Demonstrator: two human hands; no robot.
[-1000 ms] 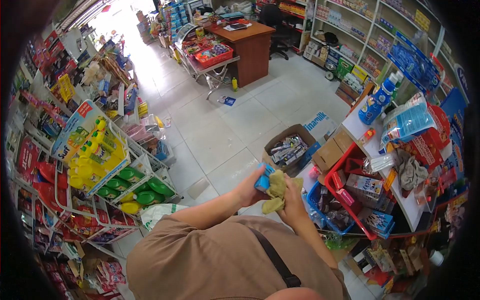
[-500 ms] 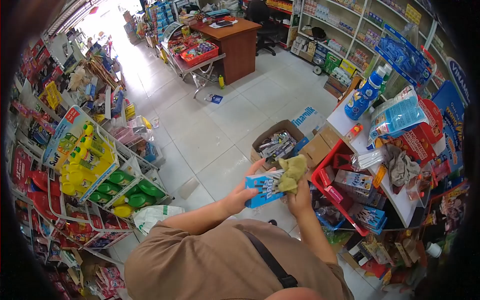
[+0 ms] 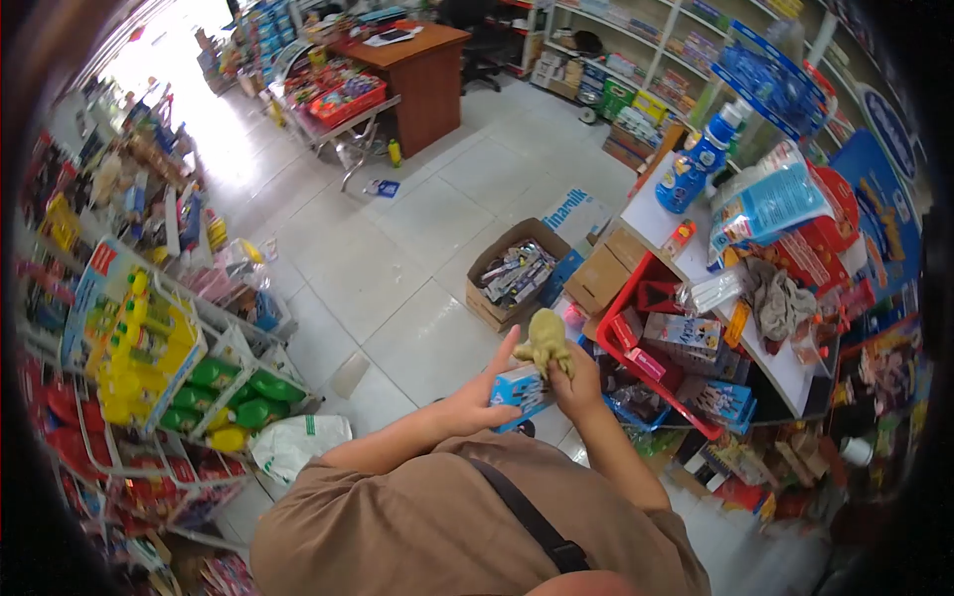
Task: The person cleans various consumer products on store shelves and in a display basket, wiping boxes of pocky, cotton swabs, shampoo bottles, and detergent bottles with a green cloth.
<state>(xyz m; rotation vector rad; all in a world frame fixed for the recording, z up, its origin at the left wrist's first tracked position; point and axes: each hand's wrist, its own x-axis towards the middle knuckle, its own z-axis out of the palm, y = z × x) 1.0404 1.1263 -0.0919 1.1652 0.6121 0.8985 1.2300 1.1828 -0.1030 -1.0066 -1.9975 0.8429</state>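
A small blue-and-white box is gripped in my left hand, close in front of my body. My left thumb lies across its front face, and a finger points up along its side. My right hand is closed on a yellow-green cloth, bunched at the upper end of the box. That cloth covers part of the box and partly hides my right fingers.
An open cardboard box of small packages stands on the floor ahead. To the right, a red basket of boxes sits beside a white counter. Yellow and green bottles fill a rack at left; a wooden desk stands farther back.
The box has turned and come nearer my body, showing less of its printed face. The cloth has shifted leftward over its upper end. My view has swung slightly right.
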